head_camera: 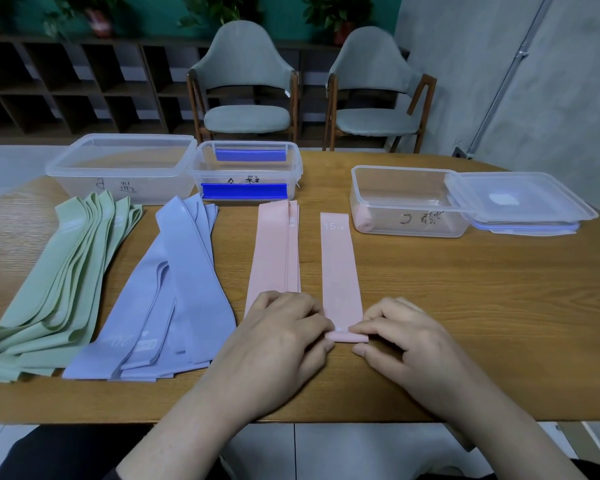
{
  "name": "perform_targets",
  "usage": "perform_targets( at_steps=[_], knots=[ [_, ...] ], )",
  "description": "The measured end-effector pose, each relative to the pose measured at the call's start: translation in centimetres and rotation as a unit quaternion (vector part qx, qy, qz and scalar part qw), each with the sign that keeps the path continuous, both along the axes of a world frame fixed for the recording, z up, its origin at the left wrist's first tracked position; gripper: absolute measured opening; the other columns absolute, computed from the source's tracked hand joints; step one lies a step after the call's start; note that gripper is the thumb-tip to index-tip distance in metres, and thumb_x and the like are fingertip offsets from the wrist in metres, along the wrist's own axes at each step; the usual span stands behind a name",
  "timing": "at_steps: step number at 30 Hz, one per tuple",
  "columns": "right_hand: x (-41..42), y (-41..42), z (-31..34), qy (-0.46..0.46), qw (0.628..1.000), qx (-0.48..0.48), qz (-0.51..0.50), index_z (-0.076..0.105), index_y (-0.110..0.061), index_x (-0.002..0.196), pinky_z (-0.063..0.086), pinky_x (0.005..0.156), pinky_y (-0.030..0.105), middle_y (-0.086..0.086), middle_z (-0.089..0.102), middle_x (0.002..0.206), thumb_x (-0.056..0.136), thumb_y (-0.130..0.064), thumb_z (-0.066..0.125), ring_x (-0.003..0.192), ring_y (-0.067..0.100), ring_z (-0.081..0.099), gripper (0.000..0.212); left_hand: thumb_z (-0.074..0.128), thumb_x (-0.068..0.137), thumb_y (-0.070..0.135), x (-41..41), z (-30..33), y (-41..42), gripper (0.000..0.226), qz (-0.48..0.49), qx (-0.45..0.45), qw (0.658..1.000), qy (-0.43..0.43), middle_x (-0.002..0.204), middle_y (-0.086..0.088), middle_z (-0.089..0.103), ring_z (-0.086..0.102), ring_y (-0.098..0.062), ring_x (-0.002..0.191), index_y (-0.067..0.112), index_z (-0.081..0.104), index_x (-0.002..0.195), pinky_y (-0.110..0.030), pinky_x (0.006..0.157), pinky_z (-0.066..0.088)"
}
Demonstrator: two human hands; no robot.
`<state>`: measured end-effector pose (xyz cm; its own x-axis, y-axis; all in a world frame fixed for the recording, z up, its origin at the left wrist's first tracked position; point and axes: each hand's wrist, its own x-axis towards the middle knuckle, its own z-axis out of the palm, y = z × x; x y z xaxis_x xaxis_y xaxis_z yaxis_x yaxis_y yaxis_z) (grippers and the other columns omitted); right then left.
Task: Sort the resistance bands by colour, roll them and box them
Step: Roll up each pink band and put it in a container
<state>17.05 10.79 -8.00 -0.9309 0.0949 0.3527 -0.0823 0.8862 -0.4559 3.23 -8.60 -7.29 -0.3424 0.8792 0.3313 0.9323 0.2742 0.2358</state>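
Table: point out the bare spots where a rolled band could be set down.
Bare wood lies right of the single pink band, in front of the right box and stacked lids. Crowded: green bands, blue bands, pink pile fill the left.

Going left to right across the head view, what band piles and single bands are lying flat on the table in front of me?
green band pile → lilac band pile → pink band stack → single pink band, its near end being rolled by the left hand and right hand.
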Motion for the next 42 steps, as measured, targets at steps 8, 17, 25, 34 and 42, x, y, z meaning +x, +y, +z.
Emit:
perform_targets(
  at_steps=[8, 17, 25, 34, 42],
  knots=[
    [0.16, -0.16, 0.08, -0.002, 1.0, 0.018, 0.007, 0.074, -0.029, 0.108, 0.043, 0.082, 0.019, -0.019, 0.054, 0.098, 0.099, -0.04, 0.054, 0.096, 0.005, 0.054, 0.025, 0.055, 0.094, 0.042, 0.15, 0.41, -0.13, 0.014, -0.001, -0.008, 1.0, -0.003, 0.108, 0.018, 0.056, 0.049, -0.005, 0.106, 0.033, 0.059, 0.104, -0.023, 0.101, 0.029],
    [0.11, -0.21, 0.42, 0.004, 1.0, 0.005, 0.006, 0.072, -0.024, 0.104, 0.042, 0.085, 0.019, -0.021, 0.057, 0.099, 0.095, -0.04, 0.056, 0.097, 0.004, 0.054, 0.024, 0.047, 0.101, 0.038, 0.03, 0.18, -0.07, 0.017, -0.002, -0.01, 1.0, 0.0, 0.11, 0.016, 0.055, 0.05, -0.007, 0.106, 0.032, 0.061, 0.107, -0.026, 0.1, 0.032],
    [-0.03, -0.03, 0.18, -0.01, 1.0, 0.001, -0.007, 0.073, -0.025, 0.106, 0.039, 0.086, 0.015, -0.023, 0.055, 0.099, 0.094, -0.043, 0.054, 0.098, 0.003, 0.053, 0.029, 0.057, 0.095, 0.046, 0.05, 0.29, -0.08, 0.02, 0.0, -0.01, 1.0, -0.01, 0.111, 0.019, 0.056, 0.047, -0.002, 0.108, 0.035, 0.061, 0.112, -0.019, 0.101, 0.027],
    [-0.03, -0.26, 0.29, -0.009, 1.0, 0.0, -0.004, 0.074, -0.022, 0.11, 0.038, 0.088, 0.014, -0.016, 0.059, 0.1, 0.098, -0.04, 0.051, 0.099, 0.005, 0.053, 0.031, 0.056, 0.096, 0.037, 0.17, 0.27, -0.04, 0.008, 0.003, -0.003, 1.0, -0.006, 0.105, 0.017, 0.056, 0.046, -0.004, 0.101, 0.034, 0.057, 0.104, -0.018, 0.095, 0.025],
    [0.08, -0.18, 0.5, -0.014, 1.0, -0.001, -0.002, 0.073, -0.025, 0.104, 0.038, 0.087, 0.013, -0.023, 0.057, 0.1, 0.094, -0.042, 0.055, 0.1, 0.002, 0.053, 0.027, 0.048, 0.099, 0.038, 0.19, 0.27, 0.0, 0.015, 0.004, 0.005, 1.0, -0.009, 0.106, 0.017, 0.056, 0.049, -0.004, 0.101, 0.033, 0.06, 0.105, -0.022, 0.096, 0.029]
  ],
)
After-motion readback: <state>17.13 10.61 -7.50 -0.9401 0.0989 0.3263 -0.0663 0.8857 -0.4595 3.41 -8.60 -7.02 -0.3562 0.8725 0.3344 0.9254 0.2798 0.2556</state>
